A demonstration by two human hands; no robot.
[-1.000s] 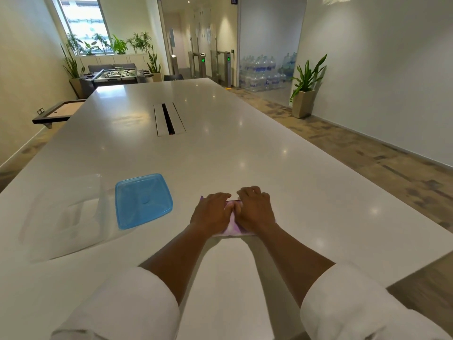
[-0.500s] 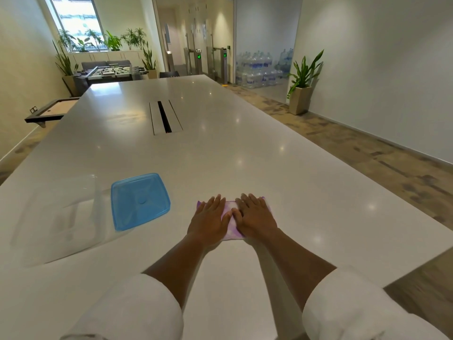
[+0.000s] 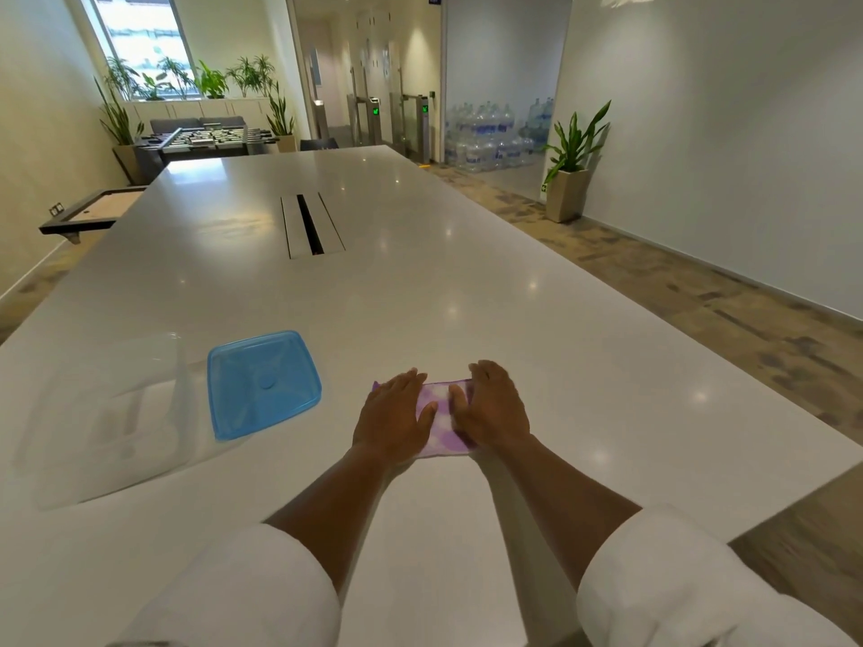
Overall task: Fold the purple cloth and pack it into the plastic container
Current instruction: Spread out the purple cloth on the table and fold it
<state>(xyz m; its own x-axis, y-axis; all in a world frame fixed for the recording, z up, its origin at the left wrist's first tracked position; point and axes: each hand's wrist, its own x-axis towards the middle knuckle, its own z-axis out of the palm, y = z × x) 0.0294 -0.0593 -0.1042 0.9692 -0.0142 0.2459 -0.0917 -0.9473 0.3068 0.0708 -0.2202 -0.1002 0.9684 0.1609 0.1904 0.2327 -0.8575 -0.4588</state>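
Note:
The purple and white cloth (image 3: 441,420) lies folded into a small square on the white table (image 3: 467,291), near the front edge. My left hand (image 3: 394,415) rests flat on its left side with fingers spread. On the right side, my right hand (image 3: 495,408) presses down with its fingers curled over the cloth's right edge. Much of the cloth is hidden under both hands. The clear plastic container (image 3: 107,417) stands open at the left. Its blue lid (image 3: 262,382) lies flat between the container and my hands.
A cable slot (image 3: 310,225) runs along the table's middle, farther away. The table's right edge drops to a patterned floor. A potted plant (image 3: 572,175) stands by the right wall, with stacked water bottles (image 3: 490,135) behind it.
My hands have slid apart across the cloth, baring its purple and white middle. One second ago they were bunched together over it; the fingers then flattened out.

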